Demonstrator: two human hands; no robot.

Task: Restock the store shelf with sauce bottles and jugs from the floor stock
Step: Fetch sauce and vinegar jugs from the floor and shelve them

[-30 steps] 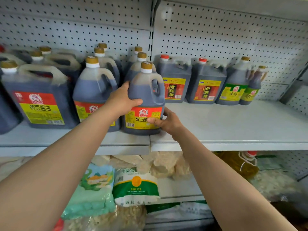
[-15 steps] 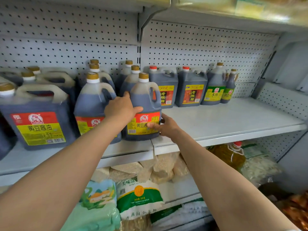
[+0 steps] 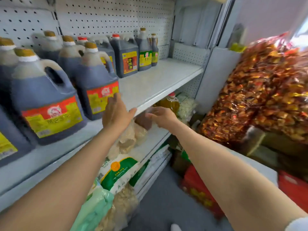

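Fingers (image 3: 116, 99) of left hand (image 3: 115, 112) are straight and spread, holding nothing, tips just short of or brushing the label of the nearest-placed jug (image 3: 96, 80); contact can't be confirmed through the blur. Right hand (image 3: 161, 115) is relaxed and loose, empty, hanging below the shelf (image 3: 160, 77) front edge at about 3 o'clock from the left hand.

Status, as I read it:
- That jug stands upright on the shelf near the front edge, free of both hands. Placement of this one looks done.
- Left half of the shelf, 9 to 11 o'clock: packed with dark gold-capped jugs, including a big jug (image 3: 45, 99) at the front.
- Back row, around 12 o'clock: square red-capped jug (image 3: 126, 55) and two slimmer bottles (image 3: 145, 50) against the pegboard.
- Right half of the shelf, 1 to 2 o'clock: bare in front of that back row, so room for more stock.

Floor stock of sauce isn't identifiable in view. At 3 o'clock only a heap of red-gold snack bags (image 3: 260, 90); the lower shelf holds a rice bag (image 3: 120, 170) and an oil bottle (image 3: 170, 102).

Judgement: partway through; next step is likely fetching another jug.
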